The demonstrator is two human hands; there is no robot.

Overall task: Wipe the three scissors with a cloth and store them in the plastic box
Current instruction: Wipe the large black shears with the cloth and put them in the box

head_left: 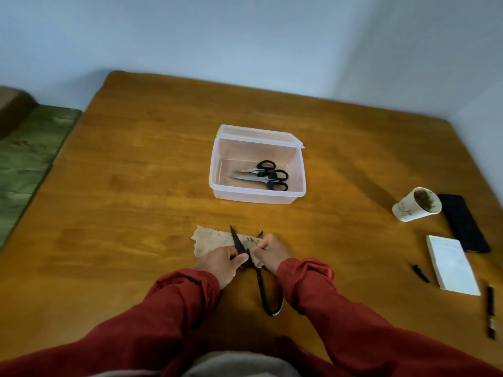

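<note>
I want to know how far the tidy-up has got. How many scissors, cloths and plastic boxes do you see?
Scissors: 3 (small pair, large pair, black shears)
Cloth: 1
Plastic box: 1
Total: 5

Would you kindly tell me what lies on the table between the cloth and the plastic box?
Nothing lies there: the head view shows only bare wooden table between the cloth and the plastic box.

Both forearms reach fwd, hands nearly touching. L hand (221, 263) grips shears (262, 292), fingers curled; R hand (272, 251), knuckles up, pinches prob. the cloth (209, 242).
</note>
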